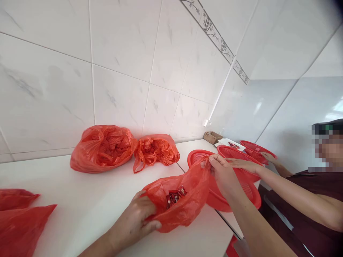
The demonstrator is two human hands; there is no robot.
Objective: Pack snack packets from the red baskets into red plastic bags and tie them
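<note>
A thin red plastic bag [187,203] is stretched between my two hands over the white table. Inside its mouth lie small dark-red printed packets [175,196]. My left hand [140,214] is closed on the near left edge of the bag, some of its fingers hidden behind the plastic. Higher up at the right, my right hand [221,173] pinches the bag's other edge between thumb and fingers. That hand is in front of a red plastic basket [252,192], which the bag partly covers.
Two bunched red bags [104,148] rest against the tiled wall; more red plastic [24,228] lies at left. Further red baskets [257,146] and a small cardboard box [212,137] stand at the back right. A co-worker [302,203] at right reaches over the baskets.
</note>
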